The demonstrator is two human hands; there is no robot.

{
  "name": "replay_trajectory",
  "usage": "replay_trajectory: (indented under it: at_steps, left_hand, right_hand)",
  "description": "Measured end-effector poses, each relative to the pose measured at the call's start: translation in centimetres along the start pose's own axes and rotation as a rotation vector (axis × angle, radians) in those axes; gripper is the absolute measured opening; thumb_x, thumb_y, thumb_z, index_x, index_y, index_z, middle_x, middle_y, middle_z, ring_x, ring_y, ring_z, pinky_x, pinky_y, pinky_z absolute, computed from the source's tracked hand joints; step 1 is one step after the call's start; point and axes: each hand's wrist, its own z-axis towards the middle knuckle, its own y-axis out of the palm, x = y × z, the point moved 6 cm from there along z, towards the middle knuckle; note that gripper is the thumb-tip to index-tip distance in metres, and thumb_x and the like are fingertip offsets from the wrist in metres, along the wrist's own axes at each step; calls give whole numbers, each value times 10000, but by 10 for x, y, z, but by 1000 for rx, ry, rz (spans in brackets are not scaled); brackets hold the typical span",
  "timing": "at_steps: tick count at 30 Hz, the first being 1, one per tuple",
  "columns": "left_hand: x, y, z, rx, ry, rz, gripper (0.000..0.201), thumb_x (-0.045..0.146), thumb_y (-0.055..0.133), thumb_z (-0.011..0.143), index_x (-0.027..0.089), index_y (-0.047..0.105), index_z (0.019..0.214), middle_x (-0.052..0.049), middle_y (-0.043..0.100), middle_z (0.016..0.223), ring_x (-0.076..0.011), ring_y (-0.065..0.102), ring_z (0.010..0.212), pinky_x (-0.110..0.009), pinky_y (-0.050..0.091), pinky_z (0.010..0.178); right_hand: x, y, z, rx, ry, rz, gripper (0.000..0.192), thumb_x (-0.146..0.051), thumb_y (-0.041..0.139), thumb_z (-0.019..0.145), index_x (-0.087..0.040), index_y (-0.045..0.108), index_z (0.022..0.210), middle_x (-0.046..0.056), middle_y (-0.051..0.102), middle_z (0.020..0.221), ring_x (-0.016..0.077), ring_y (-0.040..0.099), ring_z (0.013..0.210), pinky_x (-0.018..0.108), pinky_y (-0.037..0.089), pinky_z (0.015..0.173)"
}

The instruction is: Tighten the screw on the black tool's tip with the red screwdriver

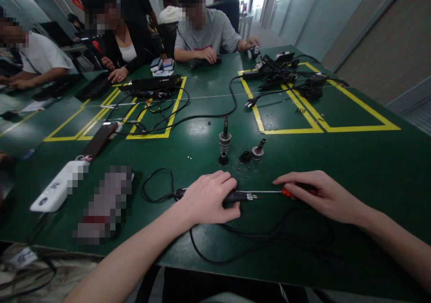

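Left hand (208, 199): grasping black tool (235, 197) on tabletop (336, 150)
Right hand (316, 195): grasping red-handled screwdriver (286, 192), its tip at the tool
Beyond: small metal parts (225, 139)

A long green table (353, 159) fills the room, marked with yellow tape rectangles (323, 128) toward its far side. Near the front edge lies a black-handled tool (235, 197), its cable (256, 240) looping along that edge. Just beyond, toward the middle, stand small metal parts (225, 139) beside dark round pieces (245, 157). By the left edge rest a white box (54, 191) and a dark phone (100, 139). A black power cord (202, 116) snakes across the centre, and a heap of black adapters and cables (283, 69) sits at the far right corner.
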Motion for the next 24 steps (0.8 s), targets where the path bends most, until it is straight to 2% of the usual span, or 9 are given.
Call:
replay_trajectory:
  at_steps: [7,10,14,18,21,24]
  left_hand:
    - [0,1,-1,-12,-3,-2,139,339,648,928,222,572,926,-29,670,930,-227,663,899,-337,546,751]
    - [-1,1,-1,-11,-5,-1,136,337,647,929,221,576,930,-30,672,936,-224,665,901,-331,542,748]
    - [0,1,-1,1,4,1,141,340,648,925,220,575,924,-28,670,926,-224,665,892,-333,542,745]
    - [0,0,-1,11,1,4,137,336,649,916,223,571,915,-26,667,905,-223,661,880,-324,539,733]
    - [0,0,-1,16,3,0,132,328,649,912,224,568,909,-23,664,894,-218,658,868,-316,536,729]
    - [0,-1,-1,10,6,-4,135,329,649,916,223,566,905,-21,661,888,-216,654,859,-318,540,732]
  right_hand:
    - [-11,-4,4,28,-7,-17,225,-428,726,1000,-274,832,1125,59,820,896,229,777,755,310,614,640]
    - [-8,-2,2,42,-31,-31,280,-471,660,1043,-275,836,1141,77,837,951,240,785,794,326,622,671]
    - [0,2,0,2,9,-5,380,-481,531,1117,-261,837,1167,62,833,852,206,750,649,305,589,584]
    - [-7,-2,2,31,-9,20,257,-429,656,1053,-264,831,1146,60,835,889,218,776,714,318,618,648]
    - [-15,-5,5,57,-43,-2,196,-396,725,999,-272,830,1109,44,795,836,214,748,689,320,607,630]
    - [-18,-3,7,26,-53,-27,197,-377,707,1004,-258,829,1104,60,819,875,226,775,734,329,625,666]
